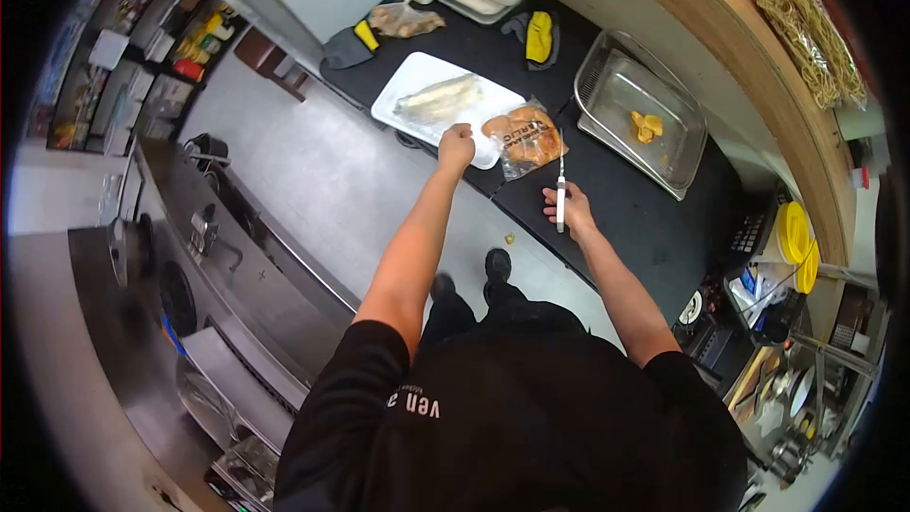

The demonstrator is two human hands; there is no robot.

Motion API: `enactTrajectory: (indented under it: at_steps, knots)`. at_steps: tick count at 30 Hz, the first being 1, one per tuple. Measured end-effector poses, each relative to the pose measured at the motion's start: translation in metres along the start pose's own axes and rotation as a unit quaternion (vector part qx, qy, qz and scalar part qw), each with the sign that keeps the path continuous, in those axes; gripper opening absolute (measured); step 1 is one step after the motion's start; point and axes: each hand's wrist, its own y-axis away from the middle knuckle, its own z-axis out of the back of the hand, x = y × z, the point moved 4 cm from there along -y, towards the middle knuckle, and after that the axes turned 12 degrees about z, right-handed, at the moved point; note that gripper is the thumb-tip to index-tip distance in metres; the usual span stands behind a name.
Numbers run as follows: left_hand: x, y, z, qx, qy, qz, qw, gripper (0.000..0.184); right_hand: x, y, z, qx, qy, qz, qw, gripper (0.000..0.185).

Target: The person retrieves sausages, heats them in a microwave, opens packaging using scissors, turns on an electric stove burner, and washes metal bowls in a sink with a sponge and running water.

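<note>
Knife (561,192), apparently, in right hand (576,207)

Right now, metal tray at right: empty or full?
Neither: a few yellow pieces lie in the metal tray, most of its base bare.

white tray (398,104), black counter (626,199), yellow-and-grey gloves (539,41), black shirt (559,408) with white lettering

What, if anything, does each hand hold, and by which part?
The right hand holds a tool by its white handle. The left hand is at the edge of the white tray; its grip cannot be told.
</note>
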Motion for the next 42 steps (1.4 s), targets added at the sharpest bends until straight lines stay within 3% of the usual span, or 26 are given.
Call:
enactTrajectory:
  at_steps: [1, 3, 4, 7, 9, 11, 13, 15, 18, 23, 26, 29, 33, 35, 36, 38, 39, 40, 42]
  knots:
    - [0.003, -0.009, -0.009, 0.011, -0.007, 0.002, 1.0, 0.033, -0.006, -0.006, 0.0, -0.01, -0.005, -0.008, 1.0, 0.063]
    - [-0.015, -0.013, -0.021, 0.003, -0.228, -0.141, 0.963, 0.042, -0.014, -0.018, 0.0, -0.04, 0.022, 0.034, 0.998, 0.073]
    - [-0.02, -0.016, -0.028, 0.027, -0.261, -0.205, 0.943, 0.042, -0.026, -0.029, -0.001, -0.063, 0.071, 0.104, 0.99, 0.073]
    - [-0.015, -0.042, -0.048, 0.112, -0.244, -0.2, 0.942, 0.037, 0.018, -0.015, -0.019, -0.089, 0.185, 0.193, 0.96, 0.071]
    - [-0.02, -0.044, -0.054, 0.131, -0.227, -0.244, 0.934, 0.031, 0.038, -0.013, -0.035, -0.081, 0.207, 0.185, 0.957, 0.068]
    - [-0.021, -0.041, -0.056, 0.162, -0.236, -0.192, 0.939, 0.026, 0.049, -0.015, -0.049, -0.103, 0.202, 0.184, 0.956, 0.07]
    - [-0.03, -0.031, -0.057, 0.172, -0.222, -0.208, 0.937, 0.023, 0.046, -0.027, -0.062, -0.142, 0.247, 0.213, 0.935, 0.069]
    - [-0.031, -0.028, -0.056, 0.226, -0.179, -0.147, 0.946, 0.027, 0.055, -0.028, -0.076, -0.167, 0.211, 0.227, 0.936, 0.065]
    - [-0.027, -0.015, -0.067, 0.252, -0.201, -0.15, 0.935, 0.027, 0.058, -0.034, -0.087, -0.217, 0.203, 0.262, 0.918, 0.054]
    - [-0.027, 0.011, -0.059, 0.16, -0.187, -0.237, 0.94, 0.025, 0.039, -0.026, -0.059, -0.257, 0.236, 0.209, 0.914, 0.048]
    - [-0.031, 0.052, -0.059, 0.146, -0.334, -0.273, 0.89, 0.035, 0.024, -0.011, -0.036, -0.24, 0.239, 0.162, 0.927, 0.044]
    - [-0.028, 0.057, -0.067, 0.13, -0.387, -0.292, 0.865, 0.037, 0.002, 0.021, 0.004, -0.329, 0.262, 0.169, 0.891, 0.046]
    - [-0.03, 0.061, -0.087, 0.1, -0.412, -0.321, 0.847, 0.033, -0.035, 0.042, 0.06, -0.281, 0.431, 0.077, 0.854, 0.054]
    - [-0.029, 0.057, -0.094, 0.078, -0.447, -0.272, 0.849, 0.038, -0.044, 0.034, 0.075, -0.245, 0.448, 0.043, 0.859, 0.06]
    - [-0.03, 0.059, -0.097, 0.077, -0.449, -0.272, 0.848, 0.038, -0.044, 0.029, 0.078, -0.215, 0.508, 0.045, 0.833, 0.062]
    - [-0.027, 0.058, -0.103, 0.118, -0.444, -0.216, 0.862, 0.055, -0.03, 0.023, 0.074, -0.15, 0.6, 0.006, 0.786, 0.064]
    - [-0.024, 0.057, -0.108, 0.116, -0.445, -0.216, 0.861, 0.055, -0.007, 0.018, 0.062, -0.109, 0.6, 0.021, 0.792, 0.064]
    - [-0.016, 0.055, -0.111, 0.106, -0.383, -0.204, 0.895, 0.054, 0.018, 0.014, 0.046, -0.067, 0.6, 0.035, 0.797, 0.063]
    - [-0.013, 0.058, -0.113, 0.096, -0.318, -0.191, 0.924, 0.054, 0.058, 0.016, 0.007, -0.053, 0.53, 0.322, 0.782, 0.067]
